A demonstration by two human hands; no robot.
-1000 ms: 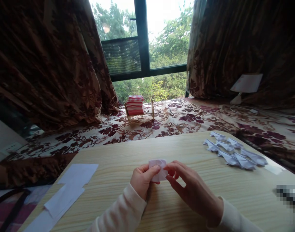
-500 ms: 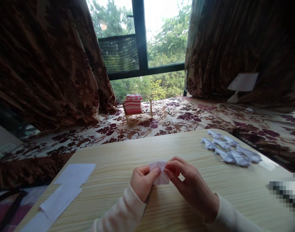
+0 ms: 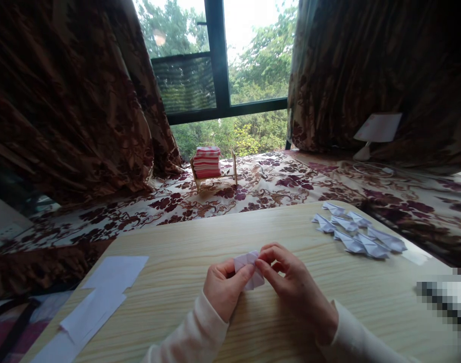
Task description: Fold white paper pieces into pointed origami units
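A small folded piece of white paper (image 3: 257, 280) is held above the light wooden table, between both hands. My left hand (image 3: 225, 287) grips its left side, the thumb lying across the front. At the paper's upper right edge, my right hand (image 3: 291, 275) pinches with thumb and forefinger. Creases show on the paper; its back and the fingers behind it are hidden. Several folded white paper pieces (image 3: 371, 245) lie grouped at the table's right far corner. White paper sheets (image 3: 115, 272) overlap along the left side.
The wooden table (image 3: 185, 252) has rounded far corners. Behind it, a patterned cloth (image 3: 276, 186) bears a small rack (image 3: 235, 169) with folded red-and-white striped cloths (image 3: 208, 162) and a white lamp (image 3: 378, 128). A pixelated object (image 3: 448, 297) lies at the right edge.
My right thumb and forefinger have closed on the paper's upper right edge. The paper has tilted, and its right side now looks bent rather than squarely flat.
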